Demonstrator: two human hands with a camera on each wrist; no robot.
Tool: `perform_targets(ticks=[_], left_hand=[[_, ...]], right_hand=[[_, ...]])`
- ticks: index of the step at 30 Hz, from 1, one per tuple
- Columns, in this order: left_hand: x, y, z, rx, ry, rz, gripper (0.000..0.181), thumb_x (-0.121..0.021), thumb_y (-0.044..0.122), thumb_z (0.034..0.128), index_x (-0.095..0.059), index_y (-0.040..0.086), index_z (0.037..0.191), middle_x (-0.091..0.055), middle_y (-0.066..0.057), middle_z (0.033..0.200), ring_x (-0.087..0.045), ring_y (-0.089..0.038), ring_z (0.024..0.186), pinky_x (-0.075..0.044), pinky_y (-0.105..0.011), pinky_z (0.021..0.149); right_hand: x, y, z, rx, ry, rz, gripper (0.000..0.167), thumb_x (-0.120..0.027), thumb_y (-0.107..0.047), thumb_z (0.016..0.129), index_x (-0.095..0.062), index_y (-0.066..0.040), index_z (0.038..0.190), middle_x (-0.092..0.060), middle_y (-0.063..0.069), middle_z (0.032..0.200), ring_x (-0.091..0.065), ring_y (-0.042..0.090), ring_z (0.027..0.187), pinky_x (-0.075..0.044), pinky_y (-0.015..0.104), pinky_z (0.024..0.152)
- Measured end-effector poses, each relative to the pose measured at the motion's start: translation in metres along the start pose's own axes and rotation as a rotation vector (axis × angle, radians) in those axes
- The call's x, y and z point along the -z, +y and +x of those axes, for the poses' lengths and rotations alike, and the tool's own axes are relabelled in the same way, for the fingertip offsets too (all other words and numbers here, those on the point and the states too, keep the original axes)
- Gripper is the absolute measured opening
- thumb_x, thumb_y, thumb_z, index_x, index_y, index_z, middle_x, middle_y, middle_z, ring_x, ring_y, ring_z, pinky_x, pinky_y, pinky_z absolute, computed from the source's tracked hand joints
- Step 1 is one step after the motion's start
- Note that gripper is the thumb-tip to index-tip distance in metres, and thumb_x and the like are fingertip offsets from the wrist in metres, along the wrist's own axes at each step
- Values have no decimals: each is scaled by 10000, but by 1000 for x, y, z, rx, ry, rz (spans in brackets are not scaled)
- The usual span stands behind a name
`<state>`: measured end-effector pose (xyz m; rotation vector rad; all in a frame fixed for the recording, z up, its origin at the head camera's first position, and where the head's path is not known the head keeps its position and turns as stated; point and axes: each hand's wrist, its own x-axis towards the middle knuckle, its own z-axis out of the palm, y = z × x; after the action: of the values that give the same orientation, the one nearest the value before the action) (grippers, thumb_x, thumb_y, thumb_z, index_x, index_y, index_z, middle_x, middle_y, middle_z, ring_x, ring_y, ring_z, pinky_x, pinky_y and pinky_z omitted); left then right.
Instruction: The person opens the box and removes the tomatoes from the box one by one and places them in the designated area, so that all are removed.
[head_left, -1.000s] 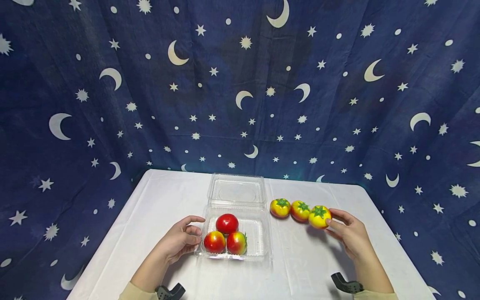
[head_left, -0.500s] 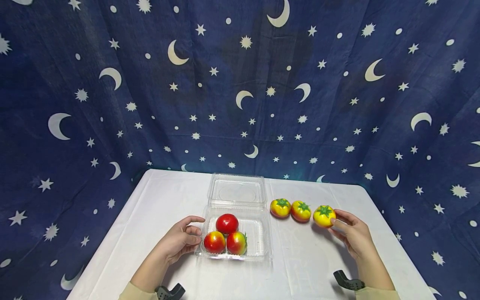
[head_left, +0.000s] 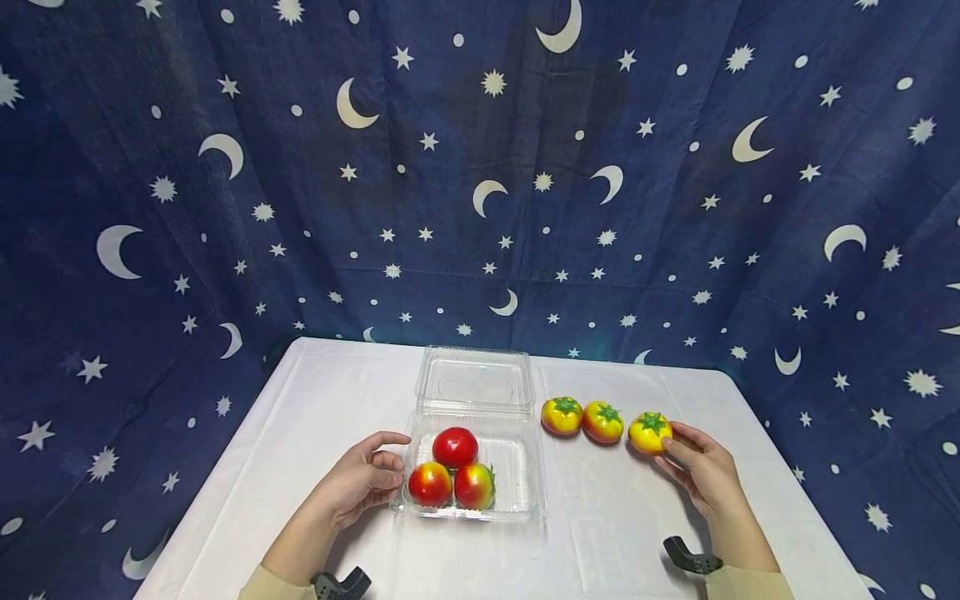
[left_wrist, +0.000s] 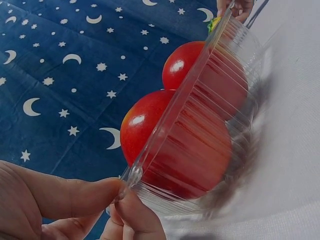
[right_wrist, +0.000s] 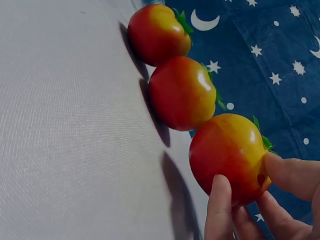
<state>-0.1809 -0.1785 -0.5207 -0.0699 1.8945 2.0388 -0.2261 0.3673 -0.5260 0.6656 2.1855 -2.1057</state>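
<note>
My right hand [head_left: 705,467] grips a red-and-yellow tomato [head_left: 649,432] with a green leafy top, thumb and fingers round its right side. In the right wrist view the held tomato [right_wrist: 227,157] stands slightly apart from its shadow. Two similar tomatoes, the nearer one [head_left: 602,422] and the farther one [head_left: 562,416], sit on the table to its left. Thumb and finger of my left hand [head_left: 365,479] pinch the left rim of a clear plastic clamshell box [head_left: 517,467]. Three tomatoes lie in it: a red one [head_left: 455,447] behind two red-yellow ones [head_left: 474,486].
The box's lid [head_left: 474,379] lies folded back behind its base, toward the rear of the table. White cloth covers the table [head_left: 600,533]. A dark blue curtain [head_left: 480,208] with moons and stars rises behind and at both sides.
My right hand has moved a little to the right with its tomato, opening a gap to the two on the table. The left hand and the box have stayed put.
</note>
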Motion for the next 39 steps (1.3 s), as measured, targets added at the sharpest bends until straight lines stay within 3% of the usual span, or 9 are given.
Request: perform_targets(ticks=[12,18,22,34,39], left_hand=[[-1,-1,0,13,22,7,673,-691,-95,861,-486,-13,1497,-654,-17,885,-623,-143,699,-598,-260,651],[-1,-1,0,14,21,4,677,-690,-97,856,-484,-16,1496,-654,-14,880,-619,-145,695,-595,-258,652],[0,-1,1,16,20,5,680,-692,-93,859,-480,-14,1501,-654,-12,885,-617,-146,701,-596,-258,656],[0,0,0,8,8,4,693,-700,-85,868,-461,-23,1516,-657,-20,900,-620,-142,701,-600,-257,652],[0,0,1,8,-4,-3,697,-693,-87,872,-449,-26,1522,-653,-13,901,-615,-135,696,-594,-251,647]], right_hand=[[-5,5,11,11,2,-22,714,-684,-121,1045,-347,-109,1675,-493,60,1510,-672,-51,988,-628,303,950],[-8,7,13,25,-8,-50,684,-631,-79,1061,-333,-98,1676,-492,49,1478,-662,-59,999,-627,302,954],[-8,7,15,31,-14,-64,683,-617,-76,1066,-324,-98,1682,-442,106,1581,-629,-50,1036,-629,298,949],[-7,5,18,17,-22,-136,662,-564,-60,1077,-315,-100,1690,-316,189,1732,-518,184,1346,-629,259,926],[-7,2,17,42,-25,-162,652,-567,-106,1083,-320,-81,1686,-321,187,1717,-523,118,1272,-638,277,914]])
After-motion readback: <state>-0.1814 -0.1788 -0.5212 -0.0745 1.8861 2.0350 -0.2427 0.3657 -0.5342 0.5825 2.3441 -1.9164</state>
